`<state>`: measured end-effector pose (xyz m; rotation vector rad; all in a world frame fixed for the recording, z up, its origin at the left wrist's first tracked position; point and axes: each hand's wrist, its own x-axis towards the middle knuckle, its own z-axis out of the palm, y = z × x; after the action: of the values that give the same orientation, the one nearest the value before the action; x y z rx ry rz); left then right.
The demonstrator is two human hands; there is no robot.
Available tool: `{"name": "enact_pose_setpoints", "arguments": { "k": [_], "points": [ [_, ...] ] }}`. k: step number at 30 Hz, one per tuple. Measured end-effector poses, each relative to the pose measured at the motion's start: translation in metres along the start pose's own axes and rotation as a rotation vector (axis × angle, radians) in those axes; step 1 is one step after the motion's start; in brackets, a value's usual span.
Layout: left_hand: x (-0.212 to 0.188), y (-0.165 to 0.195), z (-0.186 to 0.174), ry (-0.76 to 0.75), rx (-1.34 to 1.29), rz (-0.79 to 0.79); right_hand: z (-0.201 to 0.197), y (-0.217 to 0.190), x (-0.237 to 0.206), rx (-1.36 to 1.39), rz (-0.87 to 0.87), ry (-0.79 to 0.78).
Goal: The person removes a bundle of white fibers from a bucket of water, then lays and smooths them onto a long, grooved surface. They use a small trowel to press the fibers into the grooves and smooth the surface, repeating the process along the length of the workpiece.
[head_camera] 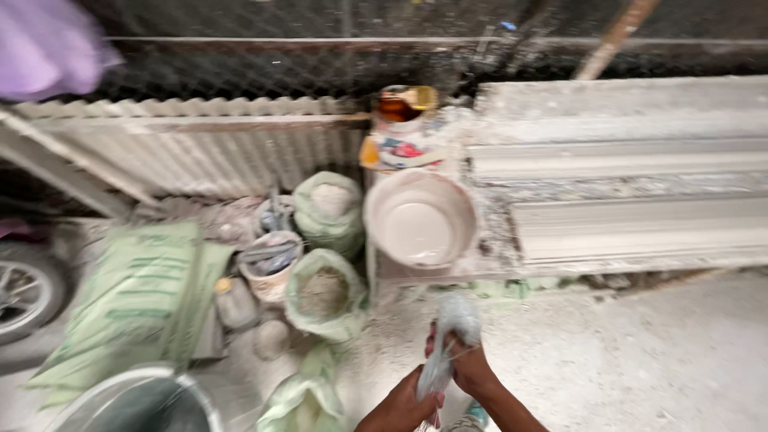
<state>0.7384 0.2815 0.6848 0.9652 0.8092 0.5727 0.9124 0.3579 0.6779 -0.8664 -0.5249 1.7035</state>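
Both my hands are at the bottom centre, gripping a bundle of pale, glossy fibre strands that stands up between them. My left hand holds the lower part of the bundle. My right hand wraps the bundle just above it. A round pale bowl, coated in white residue, rests on the edge of a dusty work slab just beyond my hands. The view is motion-blurred.
Open green sacks of powder stand left of the bowl, beside a small bucket with tools and a plastic jar. Folded green sacks, a metal basin rim, corrugated sheet and a wheel lie left.
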Motion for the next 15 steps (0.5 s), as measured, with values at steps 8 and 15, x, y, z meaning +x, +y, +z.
{"name": "enact_pose_setpoints", "arguments": {
  "k": [8, 15],
  "points": [
    [0.195, 0.021, 0.195, -0.236, 0.376, 0.045, -0.244, -0.186, -0.043, 0.051, -0.232, 0.487],
    [0.260, 0.062, 0.247, -0.133, 0.651, 0.069, -0.296, -0.293, -0.038, 0.046, -0.483, 0.509]
  ]
}}
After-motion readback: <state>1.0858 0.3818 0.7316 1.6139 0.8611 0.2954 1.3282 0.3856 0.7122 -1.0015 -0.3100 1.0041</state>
